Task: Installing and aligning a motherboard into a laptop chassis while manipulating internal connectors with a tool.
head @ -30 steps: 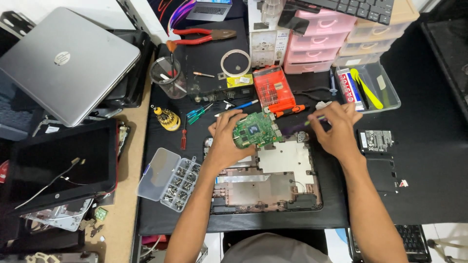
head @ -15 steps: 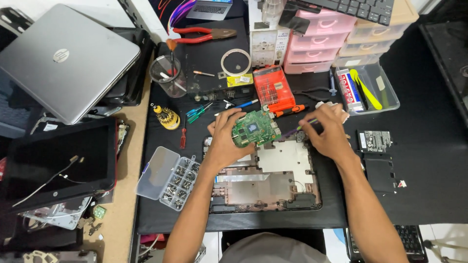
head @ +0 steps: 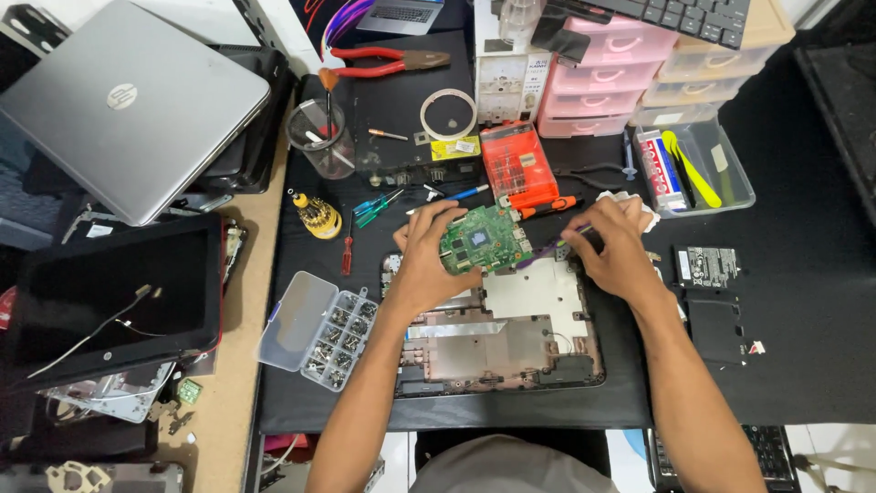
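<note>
Lying at the far left, lid shut: a silver laptop [head: 123, 105] on a pile of dark casings. Resting below it, a detached black screen panel [head: 105, 297] with thin wires trailing across the glass. Sitting further right on the black mat [head: 785, 365]: a clear cup [head: 319, 137] holding tools, a yellow-handled bit driver [head: 317, 215], a red screwdriver [head: 348, 246], and an open clear screw box [head: 315, 329] with small parts in its compartments.

Gripping the left edge of the green circuit board [head: 484, 239]: the left hand [head: 429, 260], fingers curled over the top edge, thumb side toward the person. Tilting slightly above the opened laptop base [head: 497, 333], the board sitting over the base's upper left corner, near its far edge. Lying just beyond the board, an orange bit case [head: 517, 164] and an orange-handled screwdriver [head: 546, 206], with red-handled pliers [head: 383, 64] farther back.

Closing just right of the board: the right hand [head: 616, 251], fingers pinched together at the board's right edge, apparently on a thin purple strip; hard telling exactly what is pinched. Peeking out behind that hand, a white cloth [head: 643, 208].

Standing farther right, pink drawer units [head: 593, 82] and a clear tray [head: 698, 169] with yellow-green tools, then small black parts [head: 712, 267] lying on the mat.
</note>
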